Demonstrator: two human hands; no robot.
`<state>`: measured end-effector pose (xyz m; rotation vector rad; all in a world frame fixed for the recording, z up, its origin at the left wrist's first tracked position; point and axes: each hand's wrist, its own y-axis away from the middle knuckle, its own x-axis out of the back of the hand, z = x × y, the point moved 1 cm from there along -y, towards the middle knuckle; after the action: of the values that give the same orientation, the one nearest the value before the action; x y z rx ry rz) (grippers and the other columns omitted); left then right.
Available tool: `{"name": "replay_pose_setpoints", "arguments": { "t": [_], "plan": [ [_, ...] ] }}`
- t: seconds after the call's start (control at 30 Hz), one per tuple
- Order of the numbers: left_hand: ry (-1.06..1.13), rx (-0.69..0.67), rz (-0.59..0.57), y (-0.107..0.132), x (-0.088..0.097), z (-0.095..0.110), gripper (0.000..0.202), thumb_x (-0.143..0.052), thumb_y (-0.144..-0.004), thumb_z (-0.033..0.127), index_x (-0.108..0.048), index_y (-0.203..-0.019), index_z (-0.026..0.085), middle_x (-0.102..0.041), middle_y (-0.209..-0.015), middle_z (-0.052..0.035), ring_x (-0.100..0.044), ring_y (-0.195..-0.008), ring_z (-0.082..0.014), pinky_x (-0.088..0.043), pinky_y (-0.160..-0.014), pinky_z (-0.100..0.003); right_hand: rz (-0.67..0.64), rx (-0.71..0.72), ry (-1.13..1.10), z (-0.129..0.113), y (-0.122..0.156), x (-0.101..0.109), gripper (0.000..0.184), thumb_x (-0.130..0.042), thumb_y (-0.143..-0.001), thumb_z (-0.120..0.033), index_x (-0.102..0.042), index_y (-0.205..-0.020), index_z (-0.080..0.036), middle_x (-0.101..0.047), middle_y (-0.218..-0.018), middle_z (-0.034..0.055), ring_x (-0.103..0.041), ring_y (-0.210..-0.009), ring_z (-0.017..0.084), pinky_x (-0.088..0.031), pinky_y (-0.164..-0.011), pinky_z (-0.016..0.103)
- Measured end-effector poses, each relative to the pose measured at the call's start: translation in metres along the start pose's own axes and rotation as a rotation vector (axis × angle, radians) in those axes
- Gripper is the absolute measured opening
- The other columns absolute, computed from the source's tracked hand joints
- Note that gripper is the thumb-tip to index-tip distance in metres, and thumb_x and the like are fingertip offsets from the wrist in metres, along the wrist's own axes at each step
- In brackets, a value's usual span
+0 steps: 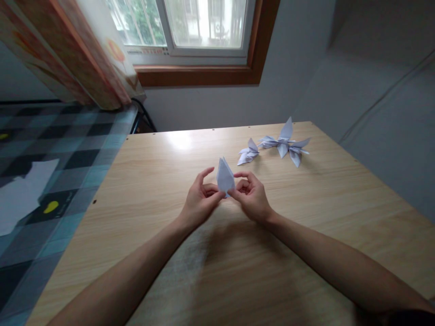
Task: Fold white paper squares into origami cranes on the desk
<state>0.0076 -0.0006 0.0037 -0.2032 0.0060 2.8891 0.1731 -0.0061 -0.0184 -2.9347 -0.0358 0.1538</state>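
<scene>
A small white piece of folded paper (225, 175), kite-shaped with its point upward, is held upright above the wooden table (146, 181). My left hand (204, 194) pinches its lower left edge between thumb and fingers, the index finger raised away from it. On the other side, my right hand (250, 194) grips the lower right edge, its thumb close to the left thumb. Beyond the hands, to the right, lie several folded paper flowers (283, 142) with pointed petals. One paper flower (248, 153) sits a little apart, nearer the hands.
To the left is a bed with a checked cover (74, 136), with loose white paper sheets (23, 192) on it. A patterned curtain (71, 50) hangs by the window (204, 27). Walls stand behind and to the right of the table.
</scene>
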Motion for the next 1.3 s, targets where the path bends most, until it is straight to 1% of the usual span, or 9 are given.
{"name": "replay_pose_setpoints", "arguments": {
  "t": [0.1, 0.17, 0.37, 0.47, 0.63, 0.83, 1.0, 1.1, 1.3],
  "plan": [
    [-0.033, -0.02, -0.021, -0.001, 0.002, -0.003, 0.03, -0.077, -0.074, 0.032, -0.065, -0.095, 0.015, -0.071, -0.071, -0.0005, -0.062, -0.061, -0.0127, -0.043, -0.059, -0.023, -0.036, 0.008, 0.03, -0.001, 0.001, -0.001, 0.048, -0.081, -0.073, -0.034, -0.059, -0.114, -0.022, -0.056, -0.061, -0.0086, -0.05, -0.054, 0.009, -0.038, -0.053, 0.022],
    [-0.052, -0.044, -0.026, -0.002, 0.005, -0.006, 0.02, -0.075, -0.076, 0.033, -0.067, -0.081, 0.015, -0.071, -0.071, -0.0008, -0.061, -0.062, -0.0126, -0.043, -0.06, -0.024, -0.051, -0.006, 0.036, -0.001, 0.001, -0.001, 0.051, -0.082, -0.072, -0.037, -0.059, -0.114, -0.021, -0.056, -0.061, -0.0086, -0.049, -0.053, 0.009, -0.038, -0.052, 0.022],
    [-0.105, -0.088, 0.014, -0.001, 0.007, -0.006, 0.014, -0.075, -0.074, 0.028, -0.071, -0.074, 0.015, -0.071, -0.07, -0.0003, -0.06, -0.064, -0.0132, -0.045, -0.064, -0.025, -0.077, -0.054, 0.072, -0.002, 0.002, -0.003, 0.034, -0.082, -0.071, -0.045, -0.065, -0.085, -0.019, -0.066, -0.068, -0.0009, -0.059, -0.06, 0.013, -0.046, -0.057, 0.024],
    [-0.119, -0.085, 0.019, -0.001, 0.006, -0.005, 0.013, -0.075, -0.073, 0.028, -0.073, -0.074, 0.015, -0.071, -0.07, -0.0011, -0.061, -0.064, -0.014, -0.046, -0.065, -0.026, -0.061, -0.022, 0.152, -0.007, 0.004, -0.003, 0.031, -0.079, -0.074, -0.046, -0.064, -0.072, -0.019, -0.065, -0.065, -0.0002, -0.057, -0.058, 0.013, -0.045, -0.056, 0.025],
    [-0.093, -0.109, 0.05, -0.004, 0.009, -0.012, 0.02, -0.075, -0.075, 0.035, -0.074, -0.075, 0.016, -0.069, -0.067, -0.0011, -0.058, -0.06, -0.0131, -0.045, -0.059, -0.025, -0.12, 0.017, 0.277, -0.009, 0.005, -0.003, 0.027, -0.074, -0.078, -0.036, -0.059, -0.063, -0.019, -0.055, -0.055, -0.0044, -0.047, -0.051, 0.009, -0.036, -0.05, 0.023],
    [-0.113, -0.103, 0.019, -0.005, 0.011, -0.014, 0.024, -0.076, -0.076, 0.038, -0.071, -0.069, 0.016, -0.062, -0.059, 0.0013, -0.051, -0.054, -0.0101, -0.04, -0.052, -0.023, -0.135, -0.029, 0.204, -0.01, 0.004, -0.004, 0.022, -0.076, -0.075, -0.036, -0.062, -0.078, -0.019, -0.061, -0.066, -0.0029, -0.053, -0.057, 0.011, -0.04, -0.053, 0.023],
    [-0.029, -0.073, 0.006, -0.003, 0.007, -0.01, 0.023, -0.08, -0.072, 0.037, -0.072, -0.077, 0.016, -0.068, -0.068, -0.0001, -0.057, -0.06, -0.012, -0.046, -0.059, -0.024, -0.182, 0.011, 0.274, -0.01, 0.006, -0.004, 0.025, -0.071, -0.079, -0.035, -0.059, -0.065, -0.018, -0.055, -0.056, -0.0042, -0.046, -0.052, 0.009, -0.035, -0.05, 0.023],
    [-0.016, -0.099, 0.044, -0.003, 0.007, -0.008, 0.026, -0.08, -0.073, 0.039, -0.07, -0.071, 0.016, -0.065, -0.065, 0.0005, -0.055, -0.059, -0.0112, -0.045, -0.057, -0.024, -0.231, 0.001, 0.303, -0.01, 0.006, -0.004, 0.02, -0.07, -0.077, -0.031, -0.061, -0.067, -0.018, -0.054, -0.056, -0.0047, -0.044, -0.05, 0.009, -0.034, -0.049, 0.022],
    [-0.073, -0.128, 0.083, -0.005, 0.013, -0.009, 0.035, -0.075, -0.079, 0.046, -0.063, -0.064, 0.016, -0.058, -0.06, 0.0021, -0.049, -0.055, -0.0102, -0.04, -0.054, -0.024, -0.255, -0.003, 0.317, -0.014, 0.006, -0.004, 0.008, -0.066, -0.076, -0.026, -0.063, -0.073, -0.019, -0.061, -0.063, -0.0028, -0.051, -0.056, 0.011, -0.04, -0.054, 0.023]
  ]
}}
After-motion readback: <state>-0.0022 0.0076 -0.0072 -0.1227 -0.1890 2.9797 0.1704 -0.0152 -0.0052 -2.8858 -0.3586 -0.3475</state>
